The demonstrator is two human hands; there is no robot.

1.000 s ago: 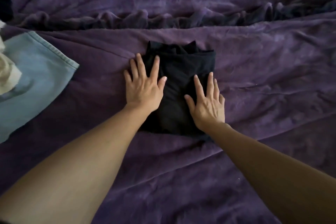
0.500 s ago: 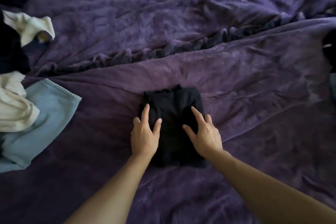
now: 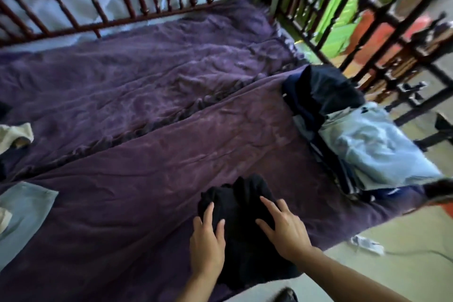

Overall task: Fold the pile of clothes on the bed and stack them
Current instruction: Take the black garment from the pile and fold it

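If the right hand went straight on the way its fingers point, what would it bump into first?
The right hand rests on the folded black garment, fingers aimed away and slightly left. It would first meet the garment's bunched far edge. Beyond that there seems to be only purple blanket.

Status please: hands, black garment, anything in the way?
Left hand, right hand open, resting on folded black garment. Garment near bed edge. No item between it and clothes stack at right.

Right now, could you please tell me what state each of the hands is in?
Left hand: open, fingers straight, resting on the folded black garment.
Right hand: open, fingers spread on the same garment.
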